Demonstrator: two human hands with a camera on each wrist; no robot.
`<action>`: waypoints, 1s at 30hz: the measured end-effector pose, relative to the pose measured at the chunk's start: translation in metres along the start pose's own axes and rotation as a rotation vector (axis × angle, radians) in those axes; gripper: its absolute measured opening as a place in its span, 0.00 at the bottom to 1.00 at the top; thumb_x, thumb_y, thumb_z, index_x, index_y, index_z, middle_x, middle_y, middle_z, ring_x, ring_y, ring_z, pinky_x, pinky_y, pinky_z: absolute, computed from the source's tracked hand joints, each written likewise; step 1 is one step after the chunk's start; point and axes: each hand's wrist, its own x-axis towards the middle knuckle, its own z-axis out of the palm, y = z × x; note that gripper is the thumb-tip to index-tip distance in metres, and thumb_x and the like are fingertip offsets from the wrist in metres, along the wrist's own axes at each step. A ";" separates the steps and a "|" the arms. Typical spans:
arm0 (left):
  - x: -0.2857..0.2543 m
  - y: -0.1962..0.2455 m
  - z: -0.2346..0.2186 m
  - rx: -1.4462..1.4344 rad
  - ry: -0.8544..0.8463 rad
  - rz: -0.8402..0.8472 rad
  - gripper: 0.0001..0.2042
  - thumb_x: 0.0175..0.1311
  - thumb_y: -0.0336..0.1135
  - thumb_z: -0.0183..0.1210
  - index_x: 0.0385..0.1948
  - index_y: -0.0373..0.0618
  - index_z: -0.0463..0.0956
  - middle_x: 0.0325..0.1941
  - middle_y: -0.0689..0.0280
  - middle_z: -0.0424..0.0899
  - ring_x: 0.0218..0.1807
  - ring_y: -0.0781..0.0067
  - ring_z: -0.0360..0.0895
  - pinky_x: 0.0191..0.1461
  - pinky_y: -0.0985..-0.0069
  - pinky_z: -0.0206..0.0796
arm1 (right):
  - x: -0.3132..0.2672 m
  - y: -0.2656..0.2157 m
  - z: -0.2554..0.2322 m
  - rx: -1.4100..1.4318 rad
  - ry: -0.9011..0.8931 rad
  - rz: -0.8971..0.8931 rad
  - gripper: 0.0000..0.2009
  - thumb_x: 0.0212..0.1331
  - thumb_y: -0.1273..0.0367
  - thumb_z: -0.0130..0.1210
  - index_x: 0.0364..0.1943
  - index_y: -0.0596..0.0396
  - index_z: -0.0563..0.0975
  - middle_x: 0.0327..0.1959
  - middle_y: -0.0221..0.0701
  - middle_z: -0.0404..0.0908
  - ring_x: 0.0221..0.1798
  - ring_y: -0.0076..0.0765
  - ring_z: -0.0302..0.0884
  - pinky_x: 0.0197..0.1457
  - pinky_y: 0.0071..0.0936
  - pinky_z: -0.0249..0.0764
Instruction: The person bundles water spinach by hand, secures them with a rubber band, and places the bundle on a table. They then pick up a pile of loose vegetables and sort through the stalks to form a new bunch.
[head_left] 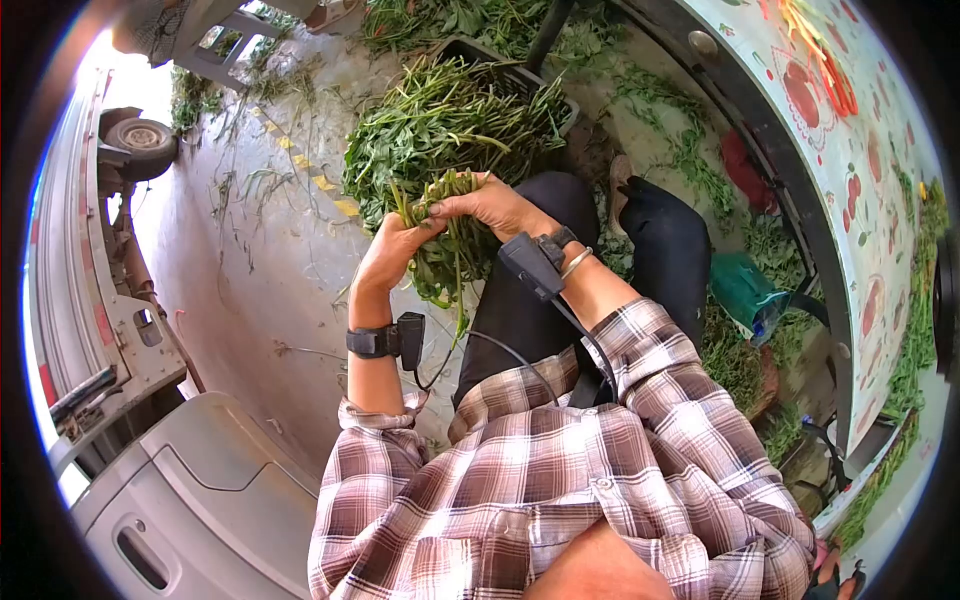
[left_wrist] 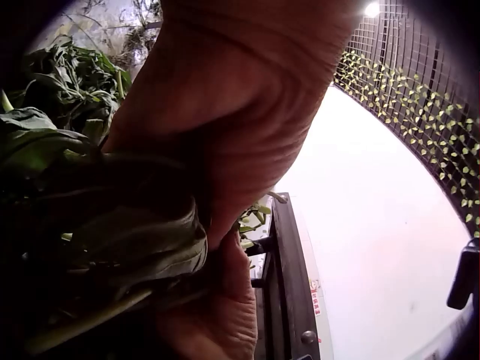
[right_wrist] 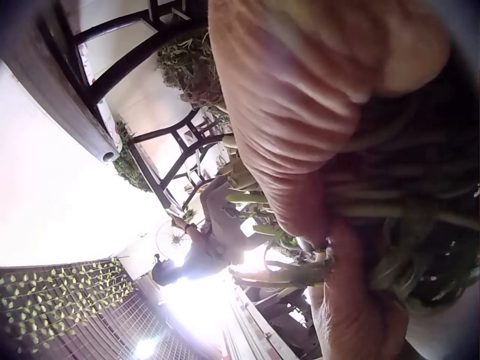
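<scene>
A bunch of leafy green stems (head_left: 447, 262) is held between both hands, its leaves hanging down toward the lap. The left hand (head_left: 392, 248) pinches several stem ends at the bunch's left side. Curled round the stems from the right is the right hand (head_left: 487, 206), its thumb close to the left hand's fingertips. In the left wrist view, broad leaves (left_wrist: 142, 232) hide much of the left hand's grip (left_wrist: 240, 97). Cut stem ends (right_wrist: 289, 271) stick out by the thumbs in the right wrist view, where the right palm (right_wrist: 300, 112) covers part of the bunch.
Just beyond the hands, a dark crate (head_left: 500, 62) is heaped with greens (head_left: 430, 125). A patterned table (head_left: 800, 110) stands at the right, a green bag (head_left: 742, 292) below it. Loose stems lie on the floor (head_left: 240, 270); a vehicle (head_left: 215, 490) is at the left.
</scene>
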 end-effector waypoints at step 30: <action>0.019 -0.023 0.022 -0.180 -0.014 -0.042 0.11 0.55 0.27 0.59 0.40 0.36 0.75 0.39 0.67 0.79 0.40 0.79 0.74 0.46 0.81 0.65 | 0.005 0.008 -0.004 -0.074 0.068 0.051 0.10 0.44 0.74 0.62 0.33 0.56 0.77 0.29 0.24 0.78 0.31 0.18 0.73 0.38 0.19 0.71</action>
